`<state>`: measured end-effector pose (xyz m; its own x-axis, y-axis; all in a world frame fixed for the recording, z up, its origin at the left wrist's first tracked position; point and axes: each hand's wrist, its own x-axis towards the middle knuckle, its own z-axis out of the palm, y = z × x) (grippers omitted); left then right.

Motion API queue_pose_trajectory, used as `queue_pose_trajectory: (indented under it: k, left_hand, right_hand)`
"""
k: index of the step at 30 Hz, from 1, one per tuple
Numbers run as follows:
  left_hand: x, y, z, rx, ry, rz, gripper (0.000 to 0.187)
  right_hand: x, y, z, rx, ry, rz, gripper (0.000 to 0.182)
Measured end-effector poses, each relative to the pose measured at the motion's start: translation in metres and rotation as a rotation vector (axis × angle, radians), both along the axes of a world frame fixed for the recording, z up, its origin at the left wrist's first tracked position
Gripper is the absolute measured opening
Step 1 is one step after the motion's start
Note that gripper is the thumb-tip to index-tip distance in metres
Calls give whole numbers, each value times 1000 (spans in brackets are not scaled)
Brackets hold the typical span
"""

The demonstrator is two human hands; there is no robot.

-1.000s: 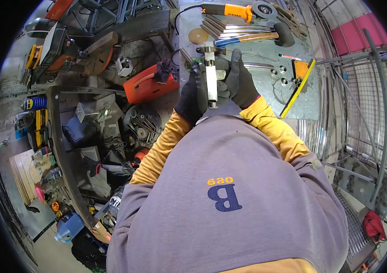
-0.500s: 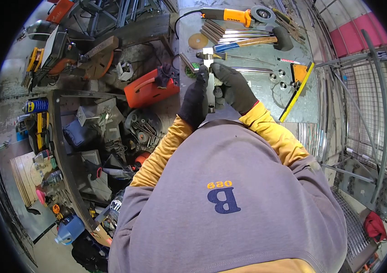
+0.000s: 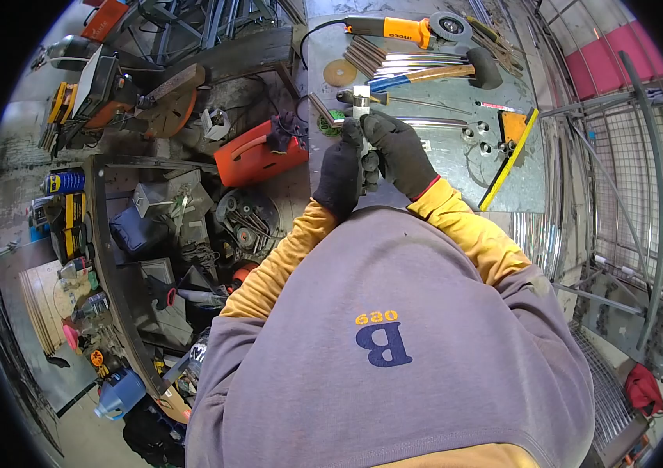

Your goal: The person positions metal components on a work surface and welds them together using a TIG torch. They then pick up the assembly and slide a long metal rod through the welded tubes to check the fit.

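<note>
My left hand (image 3: pixel 339 169), in a black glove, is closed around a narrow, shiny metal piece (image 3: pixel 361 101) with a pale, squared-off top end. My right hand (image 3: pixel 400 156), also gloved, grips the same piece from the other side, its thumb and fingertips near the upper part. Most of the piece's lower length is hidden behind the gloves. Both hands are over the near part of the metal-topped table (image 3: pixel 456 175). Just beyond them lies a screwdriver (image 3: pixel 425 104) with a long shaft, and past it a mallet (image 3: pixel 484 69) with a blue-and-wood handle.
An orange angle grinder (image 3: pixel 394 28) lies at the table's far side, near several metal tubes (image 3: pixel 417 61). Several small metal rings (image 3: pixel 483 126) and a yellow-edged ruler (image 3: pixel 509 160) are to the right. A red case (image 3: pixel 259 154) stands to the left.
The metal piece shows less of its lower length now, as my fingers cover more of it. Both hands have shifted slightly, the left one a little to the right.
</note>
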<state>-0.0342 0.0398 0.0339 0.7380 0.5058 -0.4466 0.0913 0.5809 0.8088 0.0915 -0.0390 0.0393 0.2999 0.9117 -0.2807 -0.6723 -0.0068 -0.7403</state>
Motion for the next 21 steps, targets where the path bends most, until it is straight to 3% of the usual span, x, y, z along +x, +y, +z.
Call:
queue_pose_trajectory:
  k: [21]
  left_hand:
    - [4,-4,7,54,68,22,65]
  right_hand:
    - [-9,-1,16,-62,-165,-87,34]
